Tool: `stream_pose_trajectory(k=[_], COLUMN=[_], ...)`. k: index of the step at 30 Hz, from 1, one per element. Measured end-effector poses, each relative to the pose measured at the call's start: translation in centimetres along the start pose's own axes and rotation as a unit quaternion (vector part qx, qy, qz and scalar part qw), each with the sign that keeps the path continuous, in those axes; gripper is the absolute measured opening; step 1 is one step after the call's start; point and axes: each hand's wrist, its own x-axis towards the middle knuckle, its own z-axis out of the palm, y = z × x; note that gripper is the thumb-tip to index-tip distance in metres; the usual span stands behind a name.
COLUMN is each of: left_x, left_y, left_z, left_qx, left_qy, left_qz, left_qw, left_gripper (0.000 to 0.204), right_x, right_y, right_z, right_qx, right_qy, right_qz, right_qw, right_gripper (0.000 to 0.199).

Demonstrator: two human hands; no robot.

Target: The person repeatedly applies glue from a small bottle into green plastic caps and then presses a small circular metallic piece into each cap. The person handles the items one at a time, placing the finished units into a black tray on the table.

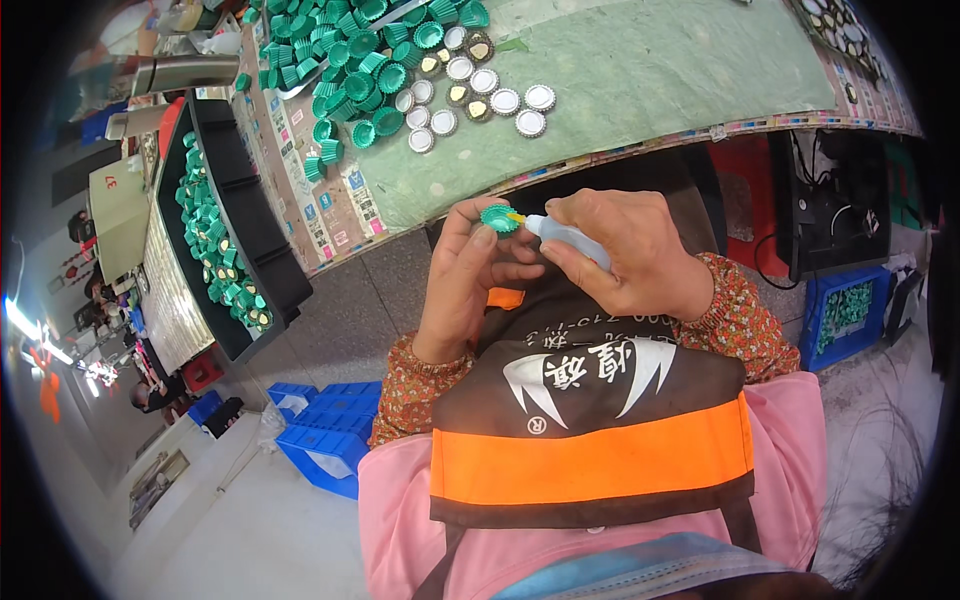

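A small green fluted cup (499, 218) is pinched between the thumb and fingers of my left hand (462, 262), its open side turned up. My right hand (640, 245) grips a soft translucent squeeze bottle (566, 238), its yellowish tip reaching into or against the cup. Both hands are above my lap, just off the table's near edge. Beyond them on the table lie a heap of similar green cups (355, 75) and a group of silver bottle caps (484, 80). A few of the caps show a yellowish face.
The table (640, 90) has a pale green cover. At its left stands a black tray (262, 235) full of green cups. Blue crates (325, 435) sit on the floor at left, and a blue basket (845, 315) with green pieces at right. More caps (838, 28) lie far right.
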Motion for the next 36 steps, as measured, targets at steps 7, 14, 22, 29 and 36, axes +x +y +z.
stream_pose_trajectory(k=[7, 14, 22, 29, 36], left_x=[0.0, 0.1, 0.3, 0.6, 1.4], left_y=[0.0, -0.2, 0.4, 1.5, 3.6], left_z=[0.0, 0.0, 0.5, 0.3, 0.5], left_qx=[0.061, 0.098, 0.185, 0.170, 0.099], left_qy=[0.038, 0.063, 0.087, 0.067, 0.035], left_qz=[0.054, 0.156, 0.189, 0.192, 0.246], left_qw=[0.996, 0.981, 0.960, 0.964, 0.964], left_gripper=[0.036, 0.044, 0.054, 0.046, 0.049], right_x=[0.0, 0.1, 0.6, 1.7, 4.5], right_y=[-0.2, 0.4, 2.5, 5.5, 10.3], right_z=[0.5, -0.2, -2.5, -5.4, -8.6], right_qx=[0.010, 0.152, 0.270, 0.124, -0.140], right_qy=[0.036, 0.065, 0.102, 0.178, 0.204], right_qz=[0.020, 0.125, 0.212, 0.160, 0.115], right_qw=[0.999, 0.978, 0.933, 0.963, 0.962], right_gripper=[0.022, 0.026, 0.026, 0.028, 0.029])
